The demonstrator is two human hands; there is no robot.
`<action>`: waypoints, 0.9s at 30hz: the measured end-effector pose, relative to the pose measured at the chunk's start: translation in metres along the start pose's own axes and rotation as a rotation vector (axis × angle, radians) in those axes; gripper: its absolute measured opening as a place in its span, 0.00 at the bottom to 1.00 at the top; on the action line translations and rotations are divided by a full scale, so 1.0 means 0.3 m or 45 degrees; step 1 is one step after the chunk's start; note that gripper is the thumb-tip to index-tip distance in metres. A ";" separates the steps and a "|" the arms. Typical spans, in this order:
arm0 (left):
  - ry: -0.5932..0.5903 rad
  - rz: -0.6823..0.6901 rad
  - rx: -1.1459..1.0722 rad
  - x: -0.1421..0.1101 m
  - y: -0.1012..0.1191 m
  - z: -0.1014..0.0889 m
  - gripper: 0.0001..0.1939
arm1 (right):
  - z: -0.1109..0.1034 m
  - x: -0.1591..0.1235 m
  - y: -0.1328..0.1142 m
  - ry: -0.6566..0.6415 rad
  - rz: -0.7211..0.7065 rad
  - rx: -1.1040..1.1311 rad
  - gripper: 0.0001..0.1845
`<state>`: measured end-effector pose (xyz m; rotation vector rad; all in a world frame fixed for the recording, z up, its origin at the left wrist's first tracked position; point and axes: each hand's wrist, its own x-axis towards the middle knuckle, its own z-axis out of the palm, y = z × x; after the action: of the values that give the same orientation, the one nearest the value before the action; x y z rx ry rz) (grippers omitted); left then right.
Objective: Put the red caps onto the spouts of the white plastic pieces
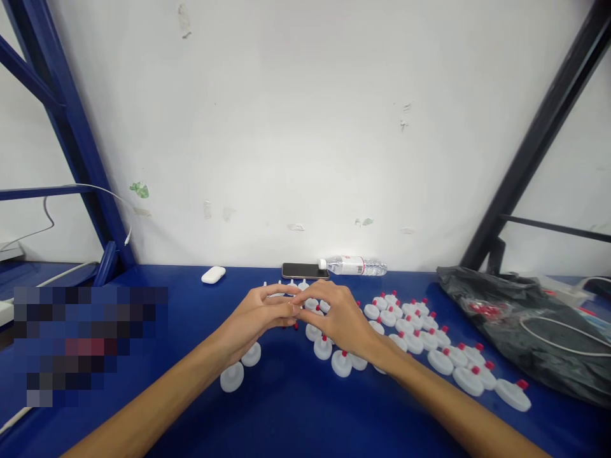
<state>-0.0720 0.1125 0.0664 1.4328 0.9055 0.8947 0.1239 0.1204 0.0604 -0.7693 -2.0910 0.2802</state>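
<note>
My left hand [255, 315] and my right hand [337, 318] meet fingertip to fingertip above the blue table [286, 407]. The fingers of both are curled together around something small that I cannot make out. Below and to the right lie several white round caps with red tips [415, 340], spread in rows. A white cap without a red tip [231, 377] and another like it [251, 354] sit under my left forearm. A small red piece [296, 326] shows just below the fingertips.
At the back by the wall lie a white earbud case [213, 275], a phone [304, 271] and a lying water bottle [356, 266]. A black plastic bag [525, 327] with a white cable fills the right. Blue frame posts [71, 140] stand left.
</note>
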 end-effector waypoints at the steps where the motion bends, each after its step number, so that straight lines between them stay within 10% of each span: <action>1: 0.010 -0.007 0.008 0.000 -0.001 0.000 0.15 | 0.001 -0.001 -0.001 -0.014 -0.002 -0.002 0.06; 15: 0.021 0.058 0.518 0.000 0.023 -0.001 0.15 | 0.001 -0.003 0.003 -0.056 0.013 -0.070 0.08; 22: 0.319 0.280 1.379 -0.016 0.019 0.009 0.14 | -0.025 0.006 -0.019 -0.220 0.066 -0.069 0.08; 27: 0.200 0.241 1.870 -0.034 0.015 0.015 0.13 | -0.030 0.001 -0.024 -0.430 0.045 -0.132 0.09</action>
<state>-0.0720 0.1011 0.0704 2.7201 1.7101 0.3745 0.1279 0.1143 0.0693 -0.8696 -2.4266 0.3425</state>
